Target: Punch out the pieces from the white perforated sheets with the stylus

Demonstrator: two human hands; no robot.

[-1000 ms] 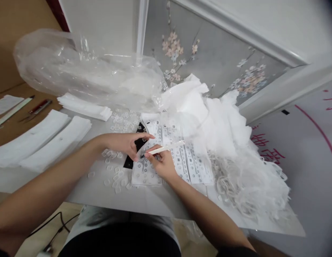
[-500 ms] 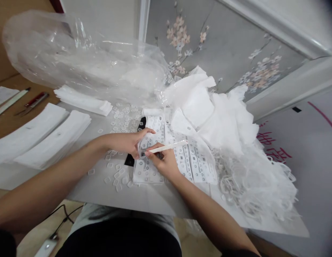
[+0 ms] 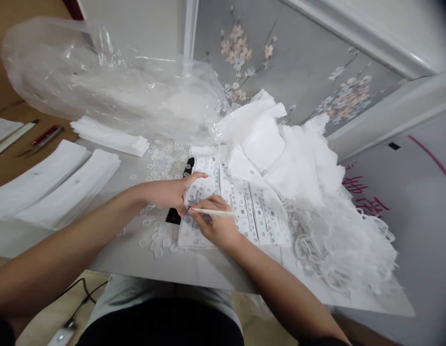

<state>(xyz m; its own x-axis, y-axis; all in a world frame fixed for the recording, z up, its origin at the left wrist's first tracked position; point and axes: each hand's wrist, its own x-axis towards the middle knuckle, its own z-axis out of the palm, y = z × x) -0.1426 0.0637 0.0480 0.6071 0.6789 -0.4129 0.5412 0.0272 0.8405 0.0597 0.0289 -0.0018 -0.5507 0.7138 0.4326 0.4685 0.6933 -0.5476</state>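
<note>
A stack of white sheets (image 3: pixel 240 204), printed with rows of small grey circles and marks, lies on the table in front of me. My left hand (image 3: pixel 177 194) grips the stack's left edge, index finger over the top and thumb low by the edge. My right hand (image 3: pixel 219 223) rests over the lower left of the sheets, its fingers closed round a slim white pen-like tool (image 3: pixel 211 212). The tool's left tip is close to my left thumb; I cannot make out its exact contact. A black flat piece (image 3: pixel 173 216) pokes out from under the stack.
Small clear square pieces (image 3: pixel 165 158) are scattered left of the stack. White strip stacks (image 3: pixel 69 187) lie farther left. A plastic bag (image 3: pixel 136 96) stands behind. White cloth-like pieces (image 3: pixel 266 139) and tangled white loops (image 3: pixel 338 254) are heaped right. Red-handled cutters (image 3: pixel 46 134) lie far left.
My right hand has shifted slightly left and the tool has swung to lie flatter, its right end lower. A small clear piece formerly by my left fingers no longer shows clearly.
</note>
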